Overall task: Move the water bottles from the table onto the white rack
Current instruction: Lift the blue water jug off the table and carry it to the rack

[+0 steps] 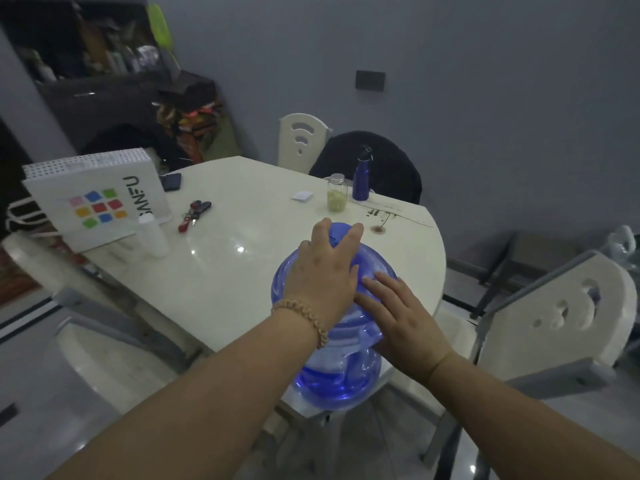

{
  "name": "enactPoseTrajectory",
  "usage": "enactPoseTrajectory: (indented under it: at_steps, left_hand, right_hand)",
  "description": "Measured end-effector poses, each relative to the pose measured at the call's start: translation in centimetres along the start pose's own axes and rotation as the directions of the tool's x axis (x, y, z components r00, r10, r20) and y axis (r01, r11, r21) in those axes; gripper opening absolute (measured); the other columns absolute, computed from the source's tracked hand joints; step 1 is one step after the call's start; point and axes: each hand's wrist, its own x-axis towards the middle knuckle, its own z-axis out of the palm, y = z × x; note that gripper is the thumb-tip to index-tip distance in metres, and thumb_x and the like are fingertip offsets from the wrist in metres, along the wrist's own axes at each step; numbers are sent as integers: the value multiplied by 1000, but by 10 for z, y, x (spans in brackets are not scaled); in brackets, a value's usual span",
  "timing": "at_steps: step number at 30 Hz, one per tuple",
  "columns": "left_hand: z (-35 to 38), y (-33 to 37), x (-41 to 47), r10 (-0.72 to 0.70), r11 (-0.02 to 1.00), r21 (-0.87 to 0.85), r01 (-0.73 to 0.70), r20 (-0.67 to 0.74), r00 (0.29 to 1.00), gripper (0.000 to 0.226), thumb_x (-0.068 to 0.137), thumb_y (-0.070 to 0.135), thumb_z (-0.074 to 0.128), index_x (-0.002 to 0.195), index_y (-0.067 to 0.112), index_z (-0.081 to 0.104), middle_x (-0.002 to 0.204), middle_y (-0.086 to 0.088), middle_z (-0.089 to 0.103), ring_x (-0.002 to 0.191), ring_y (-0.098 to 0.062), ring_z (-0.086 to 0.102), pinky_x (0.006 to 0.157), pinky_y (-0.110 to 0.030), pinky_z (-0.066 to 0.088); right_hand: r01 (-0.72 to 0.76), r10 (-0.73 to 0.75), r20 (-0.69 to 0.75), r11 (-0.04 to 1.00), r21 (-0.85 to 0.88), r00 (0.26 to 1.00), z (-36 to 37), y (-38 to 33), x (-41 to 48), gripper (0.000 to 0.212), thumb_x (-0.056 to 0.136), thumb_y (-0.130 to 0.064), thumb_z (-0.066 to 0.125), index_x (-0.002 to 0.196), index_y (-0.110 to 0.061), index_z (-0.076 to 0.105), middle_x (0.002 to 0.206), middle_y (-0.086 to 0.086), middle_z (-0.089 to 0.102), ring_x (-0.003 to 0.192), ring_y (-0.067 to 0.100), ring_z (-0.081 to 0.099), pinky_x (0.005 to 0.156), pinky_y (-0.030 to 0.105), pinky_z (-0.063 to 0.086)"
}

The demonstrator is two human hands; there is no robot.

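A large blue water jug (pixel 332 341) stands upright at the near edge of the pale tabletop (pixel 221 271), its base close to the rim nearest the person. Both hands rest on it from above. The left hand (pixel 323 271), with a beaded bracelet (pixel 304 318) at the wrist, lies over the domed shoulder of the jug; its fingers spread forward around the blue cap (pixel 337 233), thumb on one side and fingers on the other, so this grip is closed loosely on the neck and top of the jug. The right hand (pixel 398 318) lies flat against the jug's right shoulder and upper side, fingers stretched out and pointing toward the left hand, nearly touching it; this grip is open, pressed on the surface rather than wrapped around it. The jug sits directly beneath and between the two hands.

Farther back on the tabletop, well apart from the hands, stand a smaller dark blue bottle (pixel 362 178) and, just to its left, a clear jar (pixel 337 197) with yellowish contents. A set of keys (pixel 194 214) lies toward the middle left. A white paper bag (pixel 100 199) with coloured squares leans at the left edge, a white cylindrical container (pixel 152 235) just in front of it. Pale chairs (pixel 554 317) stand around the tabletop. No white rack can be made out with certainty.
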Motion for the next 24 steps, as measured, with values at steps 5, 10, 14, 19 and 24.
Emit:
enactPoseTrajectory:
  at_steps: [5, 10, 14, 19, 24]
  left_hand:
    - [-18, -36, 7, 234, 965, -128, -229, 29, 972, 62, 78, 36, 73, 133, 24, 47, 130, -13, 43, 106, -27, 52, 86, -39, 53]
    - [-16, -45, 40, 396, 868, -357, -345, 79, 915, 71, 71, 43, 77, 134, 27, 47, 148, -11, 32, 125, -30, 46, 95, -35, 46]
    - [-5, -48, 47, 543, 782, -335, -526, -50, 838, 70, 73, 44, 73, 134, 21, 46, 144, -15, 39, 119, -33, 52, 91, -35, 47]
    - [-3, -56, 65, 776, 605, -159, -780, -101, 622, 56, 79, 42, 72, 127, 17, 56, 142, -12, 37, 123, -36, 48, 85, -43, 53]
    - [1, -60, 68, 782, 586, -241, -773, -82, 618, 39, 83, 34, 67, 112, 9, 67, 113, -14, 66, 97, -30, 62, 72, -43, 57]
  right_hand:
    - [93, -94, -87, 996, -16, 992, 8, 3, 1, 89, 61, -29, 89, 134, -21, 40, 142, 9, 42, 136, 32, 31, 107, 58, 30]
    - [195, -190, -211, 981, 3, 959, 14, 13, 10, 88, 71, -40, 80, 142, -27, 28, 156, 2, 18, 140, 37, 22, 109, 59, 25]
    - [196, -196, -227, 980, -21, 954, 22, 20, 7, 89, 78, -35, 76, 146, -30, 20, 156, 3, 17, 139, 37, 23, 111, 58, 24]
    - [169, -175, -231, 985, -46, 957, 24, 18, 10, 87, 81, -37, 74, 147, -30, 18, 153, 6, 23, 138, 39, 26, 108, 61, 26]
    - [127, -130, -232, 991, -29, 964, 24, 10, 9, 86, 82, -39, 72, 146, -31, 15, 152, 9, 21, 137, 44, 23, 107, 65, 23]
